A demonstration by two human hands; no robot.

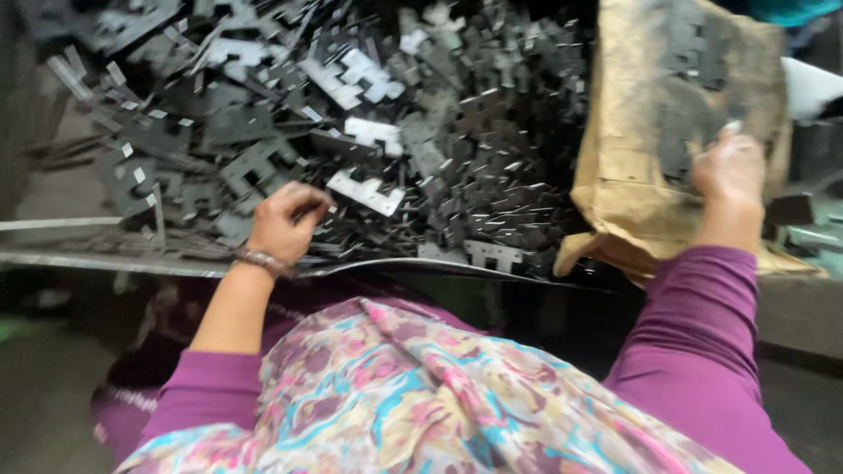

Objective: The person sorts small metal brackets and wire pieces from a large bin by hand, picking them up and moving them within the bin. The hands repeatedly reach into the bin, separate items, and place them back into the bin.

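Observation:
A big heap of flat grey stamped metal pieces [351, 114] covers a metal tray. My left hand [285, 219], with a bracelet at the wrist, rests at the heap's near edge with fingers curled; whether it grips a piece is blurred. My right hand [729, 171] holds the edge of a worn brown cardboard sheet [650, 149] that stands tilted at the right. Several dark metal pieces lie on that cardboard above my right hand.
The tray's front rim [105, 262] runs along the near side, bent upward toward the middle. My purple sleeves and a patterned scarf [421, 395] fill the bottom. A white object [812, 86] and dark machine parts sit at the far right.

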